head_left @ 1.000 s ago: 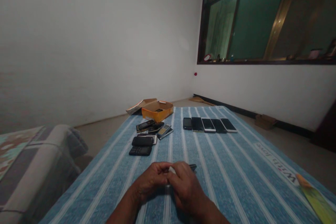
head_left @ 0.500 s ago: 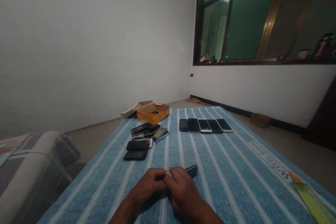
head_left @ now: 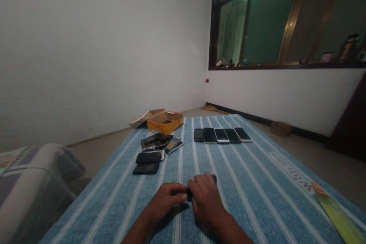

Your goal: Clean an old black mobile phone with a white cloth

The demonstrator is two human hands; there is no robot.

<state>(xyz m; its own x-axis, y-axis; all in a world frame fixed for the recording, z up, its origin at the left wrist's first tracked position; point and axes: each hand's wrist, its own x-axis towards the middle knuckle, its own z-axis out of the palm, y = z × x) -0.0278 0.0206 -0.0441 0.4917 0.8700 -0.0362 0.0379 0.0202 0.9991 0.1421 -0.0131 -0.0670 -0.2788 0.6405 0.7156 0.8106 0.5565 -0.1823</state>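
Pinching a small dark phone [head_left: 212,178] between both hands, the left hand [head_left: 168,197] and right hand [head_left: 206,198] should grip evenly over the striped mat [head_left: 257,183].

Striped mat [head_left: 257,183]: apparently "With love" near edge.

A single head-worn view is given, aimed forward and slightly down along the striped blue cloth [head_left: 251,183] toward the room corner at 12 o'clock. The hands are seen close, at 6 o'clock; the window [head_left: 274,15] is set far off at 2 o'clock.
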